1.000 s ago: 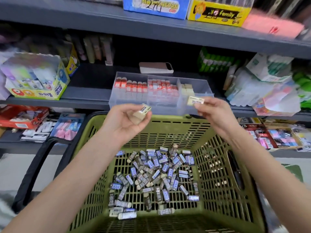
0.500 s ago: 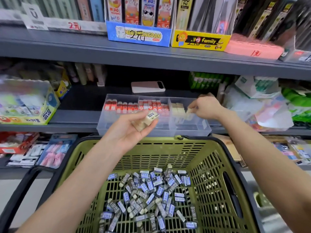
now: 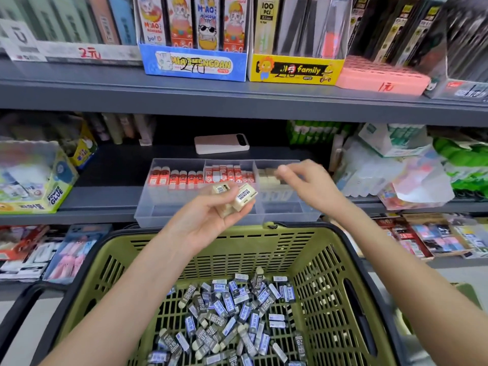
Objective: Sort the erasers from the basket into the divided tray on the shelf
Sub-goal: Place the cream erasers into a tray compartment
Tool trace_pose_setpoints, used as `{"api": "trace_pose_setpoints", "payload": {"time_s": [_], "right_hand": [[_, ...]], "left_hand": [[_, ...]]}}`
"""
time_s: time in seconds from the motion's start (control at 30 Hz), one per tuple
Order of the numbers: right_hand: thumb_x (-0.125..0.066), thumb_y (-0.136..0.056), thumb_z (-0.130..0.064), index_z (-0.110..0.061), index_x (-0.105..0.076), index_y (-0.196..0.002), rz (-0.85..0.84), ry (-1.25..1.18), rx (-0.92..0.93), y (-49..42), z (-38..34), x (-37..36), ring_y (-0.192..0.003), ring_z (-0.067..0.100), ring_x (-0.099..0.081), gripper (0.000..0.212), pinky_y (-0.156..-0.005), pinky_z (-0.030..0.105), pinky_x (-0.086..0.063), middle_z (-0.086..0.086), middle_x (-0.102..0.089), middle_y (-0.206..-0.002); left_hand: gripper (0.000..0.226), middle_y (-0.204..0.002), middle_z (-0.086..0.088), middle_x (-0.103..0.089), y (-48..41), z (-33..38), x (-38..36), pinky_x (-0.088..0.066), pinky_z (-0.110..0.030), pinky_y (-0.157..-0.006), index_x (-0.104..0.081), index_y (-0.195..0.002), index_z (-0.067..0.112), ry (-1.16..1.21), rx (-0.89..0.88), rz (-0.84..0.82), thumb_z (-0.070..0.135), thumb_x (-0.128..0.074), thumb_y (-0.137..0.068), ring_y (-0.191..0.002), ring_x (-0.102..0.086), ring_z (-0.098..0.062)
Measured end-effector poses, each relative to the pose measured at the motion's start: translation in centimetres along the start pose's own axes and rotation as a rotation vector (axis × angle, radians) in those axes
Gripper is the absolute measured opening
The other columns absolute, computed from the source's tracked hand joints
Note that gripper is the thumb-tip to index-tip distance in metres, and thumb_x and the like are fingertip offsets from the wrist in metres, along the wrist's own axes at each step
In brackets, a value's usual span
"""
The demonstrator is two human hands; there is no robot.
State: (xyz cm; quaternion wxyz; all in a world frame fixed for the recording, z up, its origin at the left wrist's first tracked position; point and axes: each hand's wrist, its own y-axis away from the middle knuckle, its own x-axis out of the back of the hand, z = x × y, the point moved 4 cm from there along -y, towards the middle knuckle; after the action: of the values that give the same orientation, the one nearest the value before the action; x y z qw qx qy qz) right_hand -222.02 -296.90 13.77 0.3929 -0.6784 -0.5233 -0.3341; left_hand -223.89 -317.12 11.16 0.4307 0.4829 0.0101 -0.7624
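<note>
The left hand (image 3: 200,223) clasps cream block erasers (image 3: 244,198) in curled fingers (image 3: 235,219). At two o'clock the right hand (image 3: 309,186) hangs over the clear plastic divided tray (image 3: 184,213), right compartment, its fingers too blurred to tell.

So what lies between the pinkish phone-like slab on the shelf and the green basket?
Head view: the clear divided tray, and the left hand holding cream erasers in front of it.
</note>
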Motion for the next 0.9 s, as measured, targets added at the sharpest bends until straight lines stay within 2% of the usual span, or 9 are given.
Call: {"api": "trace_pose_setpoints", "payload": {"time_s": [0.07,0.17,0.3,0.4,0.5,0.57,0.67,0.8,0.9], "right_hand": [[-0.037,-0.085,-0.06,-0.016,-0.072,-0.088,-0.149,-0.371,-0.056,1.7,-2.8,-0.5,-0.086,0.01,-0.064,0.056,-0.081,0.026,-0.048,-0.002,-0.072,-0.089],[-0.051,-0.092,-0.04,-0.017,-0.072,-0.08,-0.215,-0.48,0.022,3.2,-5.2,-0.6,-0.055,-0.003,-0.046,0.033,-0.055,0.01,-0.033,-0.016,-0.059,-0.06],[-0.063,-0.087,-0.026,-0.015,-0.072,-0.078,-0.093,-0.686,-0.077,3.2,-4.0,0.0,-0.061,0.003,-0.052,0.017,-0.058,0.015,-0.04,-0.001,-0.064,-0.067],[-0.07,-0.081,-0.014,-0.018,-0.072,-0.079,0.075,-0.798,-0.151,1.9,-1.5,1.4,-0.065,-0.001,-0.059,0.005,-0.06,0.01,-0.043,-0.006,-0.069,-0.072],[-0.07,-0.083,-0.023,-0.014,-0.073,-0.094,0.265,-0.421,-0.191,-0.5,2.4,3.2,-0.082,0.009,-0.065,0.015,-0.075,0.027,-0.051,0.0,-0.072,-0.088],[-0.067,-0.083,-0.034,-0.018,-0.073,-0.101,0.21,-0.083,-0.183,-2.1,3.9,3.1,-0.097,0.02,-0.062,0.024,-0.09,0.037,-0.047,0.001,-0.072,-0.101],[-0.063,-0.084,-0.041,-0.029,-0.073,-0.101,0.086,0.333,-0.062,-3.7,4.4,1.3,-0.112,0.026,-0.049,0.023,-0.101,0.037,-0.03,-0.002,-0.068,-0.111],[-0.061,-0.083,-0.04,-0.034,-0.074,-0.091,0.005,0.416,0.026,-4.3,4.2,-0.4,-0.109,0.021,-0.049,0.017,-0.093,0.032,-0.017,-0.006,-0.07,-0.092],[-0.051,-0.09,-0.031,-0.033,-0.073,-0.093,-0.147,0.359,0.004,-4.4,4.9,-1.6,-0.114,0.021,-0.049,0.022,-0.102,0.035,-0.018,-0.009,-0.07,-0.101]], "left_hand": [[0.036,-0.097,-0.021,-0.072,-0.2,-0.2,-0.5,-0.058,-0.032,-0.063,-0.06,-0.101,0.001,-0.106,-0.017,-0.037,-0.004,-0.065,-0.066,-0.097,-0.068,-0.034],[0.036,-0.094,-0.016,-0.073,-0.6,-0.5,-1.4,-0.058,-0.031,-0.064,-0.061,-0.1,0.001,-0.237,-0.06,-0.063,0.0,-0.069,-0.066,-0.092,-0.07,-0.03],[0.042,-0.089,-0.014,-0.074,-1.4,-0.8,-2.2,-0.058,-0.031,-0.064,-0.058,-0.102,0.0,-0.257,-0.087,-0.022,0.001,-0.071,-0.063,-0.086,-0.072,-0.026],[0.039,-0.096,-0.019,-0.067,-2.1,-0.9,-2.2,-0.058,-0.029,-0.06,-0.056,-0.101,-0.001,-0.169,-0.057,0.034,-0.002,-0.069,-0.064,-0.084,-0.069,-0.028],[0.031,-0.096,-0.021,-0.058,-2.4,-0.4,-2.4,-0.058,-0.032,-0.059,-0.056,-0.097,0.0,-0.042,-0.021,0.028,-0.004,-0.064,-0.067,-0.089,-0.062,-0.031],[0.028,-0.099,-0.024,-0.057,-2.5,-0.1,-2.5,-0.059,-0.04,-0.068,-0.054,-0.1,-0.002,-0.008,-0.018,0.036,-0.009,-0.058,-0.073,-0.092,-0.061,-0.035],[0.026,-0.104,-0.029,-0.058,-2.6,0.3,-2.4,-0.054,-0.048,-0.073,-0.049,-0.109,-0.004,-0.057,-0.018,0.068,-0.015,-0.045,-0.086,-0.094,-0.062,-0.041],[0.035,-0.104,-0.03,-0.064,-2.7,0.3,-2.2,-0.059,-0.041,-0.064,-0.052,-0.113,-0.005,-0.167,-0.021,0.069,-0.01,-0.059,-0.079,-0.092,-0.068,-0.039],[0.046,-0.096,-0.025,-0.071,-2.9,0.3,-2.0,-0.058,-0.03,-0.06,-0.056,-0.11,-0.006,-0.251,-0.042,0.082,0.001,-0.07,-0.067,-0.093,-0.07,-0.035]]}}
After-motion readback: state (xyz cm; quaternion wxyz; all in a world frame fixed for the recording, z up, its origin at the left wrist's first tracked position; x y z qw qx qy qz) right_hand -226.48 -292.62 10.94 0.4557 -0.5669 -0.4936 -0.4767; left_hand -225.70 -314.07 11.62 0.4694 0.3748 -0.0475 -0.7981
